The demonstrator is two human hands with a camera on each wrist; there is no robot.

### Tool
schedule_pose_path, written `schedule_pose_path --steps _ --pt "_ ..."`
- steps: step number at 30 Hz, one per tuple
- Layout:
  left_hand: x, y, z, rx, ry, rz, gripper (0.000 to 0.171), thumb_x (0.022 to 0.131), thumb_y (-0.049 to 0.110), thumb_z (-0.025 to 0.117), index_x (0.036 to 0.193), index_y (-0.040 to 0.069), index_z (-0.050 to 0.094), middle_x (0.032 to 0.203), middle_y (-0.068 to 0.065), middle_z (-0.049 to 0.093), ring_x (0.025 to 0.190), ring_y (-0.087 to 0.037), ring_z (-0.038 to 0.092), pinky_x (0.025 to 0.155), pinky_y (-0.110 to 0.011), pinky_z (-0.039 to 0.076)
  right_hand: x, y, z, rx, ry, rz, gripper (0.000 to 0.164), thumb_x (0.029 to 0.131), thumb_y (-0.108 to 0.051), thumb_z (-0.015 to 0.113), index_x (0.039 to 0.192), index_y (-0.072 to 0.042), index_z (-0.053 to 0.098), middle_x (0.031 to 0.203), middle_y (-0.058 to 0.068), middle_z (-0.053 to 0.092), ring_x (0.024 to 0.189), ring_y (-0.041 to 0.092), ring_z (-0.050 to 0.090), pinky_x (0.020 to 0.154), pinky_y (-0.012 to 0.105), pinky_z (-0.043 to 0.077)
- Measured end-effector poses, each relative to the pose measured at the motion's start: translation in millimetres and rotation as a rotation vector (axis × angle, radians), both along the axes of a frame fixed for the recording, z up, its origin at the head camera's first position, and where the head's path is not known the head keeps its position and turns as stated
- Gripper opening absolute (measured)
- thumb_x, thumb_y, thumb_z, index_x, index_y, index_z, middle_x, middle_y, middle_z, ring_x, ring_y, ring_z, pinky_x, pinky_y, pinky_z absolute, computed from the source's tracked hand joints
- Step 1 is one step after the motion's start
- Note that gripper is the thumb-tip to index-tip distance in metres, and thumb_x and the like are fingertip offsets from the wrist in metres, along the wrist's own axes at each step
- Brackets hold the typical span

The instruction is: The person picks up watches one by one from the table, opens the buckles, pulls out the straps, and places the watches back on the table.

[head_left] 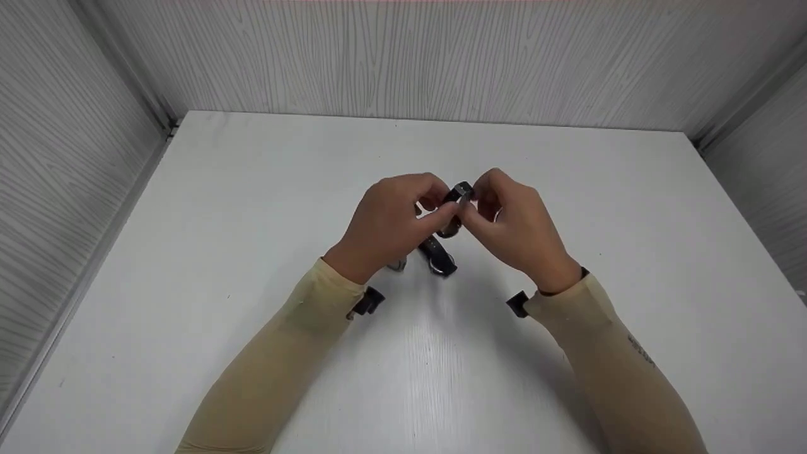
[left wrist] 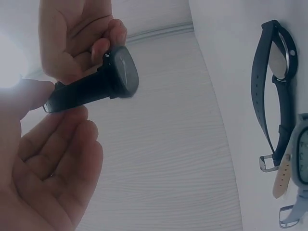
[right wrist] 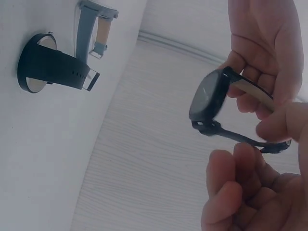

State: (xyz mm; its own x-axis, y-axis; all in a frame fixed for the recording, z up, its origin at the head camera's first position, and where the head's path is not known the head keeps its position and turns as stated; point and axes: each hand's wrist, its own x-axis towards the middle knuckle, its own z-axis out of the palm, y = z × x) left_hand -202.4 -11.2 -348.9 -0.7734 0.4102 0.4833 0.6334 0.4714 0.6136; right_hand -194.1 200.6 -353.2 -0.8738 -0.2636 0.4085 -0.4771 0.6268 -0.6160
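A black wristwatch (left wrist: 126,72) with a dark face hangs in the air between both hands, its strap bent into a loop. With thumb and fingers, my left hand (head_left: 394,211) pinches the strap from the left. My right hand (head_left: 520,221) pinches it from the other side, near the buckle end. The right wrist view shows the watch face (right wrist: 207,96) turned away from the fingers and the strap looping back to them. Fingertips partly cover where the strap ends meet.
Below the hands, a second black-strapped watch (left wrist: 284,96) lies on the white table (head_left: 252,189). Beside it is a watch with a grey-blue strap (right wrist: 87,33), mostly hidden by the left hand in the head view. Wood-grain panels (head_left: 403,57) stand around the table.
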Motion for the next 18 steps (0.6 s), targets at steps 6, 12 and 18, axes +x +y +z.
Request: schedule_pose_path --steps 6,12,18 --pt "-2.5 -5.2 -2.8 0.129 -0.051 -0.034 0.012 0.1 0.019 0.067 0.103 0.01 0.075 0.087 0.008 0.074 0.079 0.002 0.067 0.071 -0.024 0.057 -0.2 1.0 1.0 -0.095 0.05 0.101 0.033 0.095 -0.011 0.066 0.128 -0.009 0.063 0.108 0.002 0.067 0.094 0.014 0.061 0.076 0.036 0.053" --pt "-3.7 -8.4 -3.2 0.251 -0.129 -0.129 0.015 0.1 0.018 0.068 0.109 0.009 0.075 0.094 0.006 0.076 0.087 -0.007 0.071 0.075 -0.028 0.06 -4.5 -0.1 1.0 -0.257 0.06 0.244 0.018 0.099 -0.009 0.068 0.115 -0.002 0.07 0.103 0.001 0.071 0.087 0.016 0.064 0.075 0.027 0.052" --pt "-3.9 -9.9 -3.6 0.264 -0.194 -0.161 0.017 0.1 0.021 0.068 0.113 0.011 0.074 0.097 0.006 0.075 0.09 -0.01 0.071 0.077 -0.029 0.059 -7.7 0.0 -0.5 -0.403 -0.039 0.289 0.01 0.097 -0.007 0.071 0.105 0.0 0.071 0.09 0.006 0.071 0.08 0.02 0.065 0.069 0.028 0.051"
